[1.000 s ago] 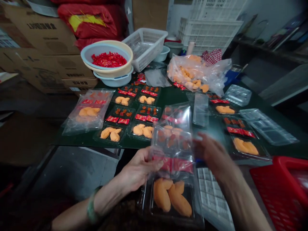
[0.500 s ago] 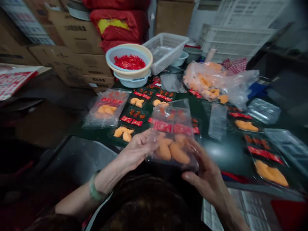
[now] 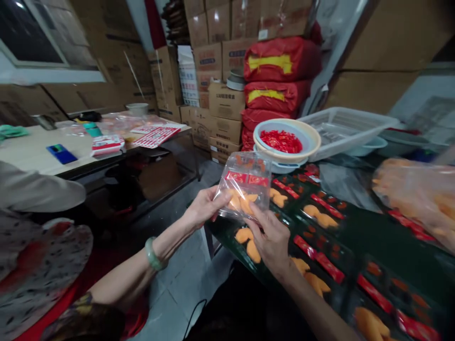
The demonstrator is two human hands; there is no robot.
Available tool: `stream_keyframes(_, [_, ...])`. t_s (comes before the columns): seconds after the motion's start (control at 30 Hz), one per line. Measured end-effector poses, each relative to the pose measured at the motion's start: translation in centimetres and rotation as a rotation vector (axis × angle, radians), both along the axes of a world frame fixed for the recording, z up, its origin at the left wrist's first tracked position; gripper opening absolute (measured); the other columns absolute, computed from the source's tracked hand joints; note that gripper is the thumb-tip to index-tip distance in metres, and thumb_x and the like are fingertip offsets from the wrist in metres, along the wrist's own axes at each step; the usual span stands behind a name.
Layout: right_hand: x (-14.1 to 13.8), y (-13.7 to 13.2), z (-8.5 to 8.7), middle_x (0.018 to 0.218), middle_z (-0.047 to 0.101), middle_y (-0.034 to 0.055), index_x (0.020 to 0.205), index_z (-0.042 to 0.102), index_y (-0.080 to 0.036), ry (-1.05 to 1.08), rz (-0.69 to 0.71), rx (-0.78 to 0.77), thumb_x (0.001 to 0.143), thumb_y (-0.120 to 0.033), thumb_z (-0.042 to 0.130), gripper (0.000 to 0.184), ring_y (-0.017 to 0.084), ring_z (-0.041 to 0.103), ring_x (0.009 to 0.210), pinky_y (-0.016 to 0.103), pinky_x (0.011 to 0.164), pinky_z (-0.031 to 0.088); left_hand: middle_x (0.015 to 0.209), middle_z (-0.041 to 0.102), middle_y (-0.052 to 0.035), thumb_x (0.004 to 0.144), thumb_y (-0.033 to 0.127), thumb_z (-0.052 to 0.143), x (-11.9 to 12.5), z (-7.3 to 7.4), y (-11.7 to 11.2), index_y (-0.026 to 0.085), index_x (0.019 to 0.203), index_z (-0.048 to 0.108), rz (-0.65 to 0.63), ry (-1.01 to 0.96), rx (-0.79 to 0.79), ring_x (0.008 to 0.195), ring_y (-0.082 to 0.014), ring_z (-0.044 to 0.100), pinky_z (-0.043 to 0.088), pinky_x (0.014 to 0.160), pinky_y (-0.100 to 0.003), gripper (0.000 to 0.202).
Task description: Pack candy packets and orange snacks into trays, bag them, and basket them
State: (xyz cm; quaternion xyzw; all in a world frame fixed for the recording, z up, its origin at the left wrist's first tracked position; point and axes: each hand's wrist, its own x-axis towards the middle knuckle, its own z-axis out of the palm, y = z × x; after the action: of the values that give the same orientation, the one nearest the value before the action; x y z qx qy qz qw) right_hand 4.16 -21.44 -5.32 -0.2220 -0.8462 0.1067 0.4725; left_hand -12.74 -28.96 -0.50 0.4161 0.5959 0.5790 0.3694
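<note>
- Well, I see my left hand (image 3: 204, 208) pinching the clear plastic bag (image 3: 249, 163) at frame centre, with orange pieces (image 3: 243, 202) and red sachets (image 3: 245, 179) inside.
- My right hand (image 3: 272, 239) grips its lower edge.

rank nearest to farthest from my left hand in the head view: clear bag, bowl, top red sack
1. clear bag: in the left hand, at its fingers.
2. bowl: back right, past the bag.
3. top red sack: stacked behind the bowl.
</note>
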Motion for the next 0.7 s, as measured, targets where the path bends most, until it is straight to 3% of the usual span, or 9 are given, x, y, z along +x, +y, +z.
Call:
stream_keyframes(0.13, [-3.0,0.8,-0.4,0.065,0.059,0.0041,0.112,0.066,-0.019,-0.092,-0.104,0.135,0.089,-0.028,0.05,0.029,0.014,0.056,0.059,0.024,0.06,0.044,0.063,0.052,0.0026,0.079,0.049,0.058,-2.6,-0.8,0.3,0.014,0.124,0.05,0.013,0.026,0.061,0.042,-0.004,0.04,0.035,0.037,-0.015,0.057])
stream_keyframes(0.23, [-4.0,1.1,-1.0,0.071,0.063,0.0037,0.115,0.065,-0.022,-0.202,-0.18,0.12,0.089,-0.029,0.05,0.03,0.014,0.056,0.059,0.024,0.057,0.041,0.076,0.06,-0.0008,0.069,0.038,0.071,-3.6,-2.2,0.4,0.017,0.14,0.027,-0.033,0.018,0.078,0.057,-0.0093,0.054,0.045,0.051,-0.019,0.086])
stream_keyframes(0.3, [-4.2,1.2,-1.6,0.075,0.066,0.003,0.115,0.064,-0.024,-0.328,-0.2,0.09,0.088,-0.035,0.052,0.032,0.014,0.057,0.059,0.025,0.056,0.038,0.09,0.063,-0.0056,0.064,0.03,0.075,-4.2,-3.4,0.6,0.016,0.141,0.025,-0.065,0.031,0.086,0.07,-0.013,0.058,0.048,0.062,-0.022,0.093])
stream_keyframes(0.37, [-4.1,1.2,-1.9,0.072,0.066,0.002,0.115,0.064,-0.024,-0.456,-0.193,0.096,0.087,-0.039,0.053,0.034,0.014,0.055,0.057,0.026,0.055,0.036,0.097,0.063,-0.0085,0.067,0.028,0.071,-4.8,-4.6,0.6,0.012,0.135,0.037,-0.066,0.101,0.06,0.074,-0.0137,0.058,0.048,0.066,-0.023,0.078])
stream_keyframes(0.47, [-3.8,1.1,-1.5,0.069,0.063,0.0033,0.112,0.065,-0.024,-0.544,-0.232,0.155,0.087,-0.041,0.051,0.033,0.017,0.053,0.062,0.027,0.057,0.034,0.093,0.065,-0.0061,0.079,0.026,0.056,-5.7,-5.6,0.3,0.011,0.128,0.049,-0.063,0.357,-0.032,0.065,-0.01,0.054,0.044,0.06,-0.021,0.052])
stream_keyframes(0.6, [-3.8,1.2,-0.2,0.086,0.061,0.0093,0.104,0.067,-0.024,-0.544,-0.315,0.233,0.082,-0.042,0.058,0.03,0.024,0.049,0.081,0.032,0.064,0.033,0.097,0.067,-0.003,0.087,0.021,0.042,-6.7,-6.0,-0.3,0.017,0.13,0.048,-0.069,0.693,-0.022,0.064,-0.0082,0.054,0.043,0.062,-0.019,0.044])
stream_keyframes(0.7, [-4.7,1.6,-0.1,0.09,0.061,0.0087,0.085,0.068,-0.021,-0.507,-0.219,0.278,0.084,-0.032,0.057,0.015,0.023,0.047,0.086,0.033,0.069,0.033,0.094,0.068,-0.0051,0.086,0.018,0.04,-6.5,-6.2,-0.4,0.018,0.128,0.052,0.043,0.901,0.0,0.069,-0.0117,0.059,0.045,0.065,-0.021,0.043])
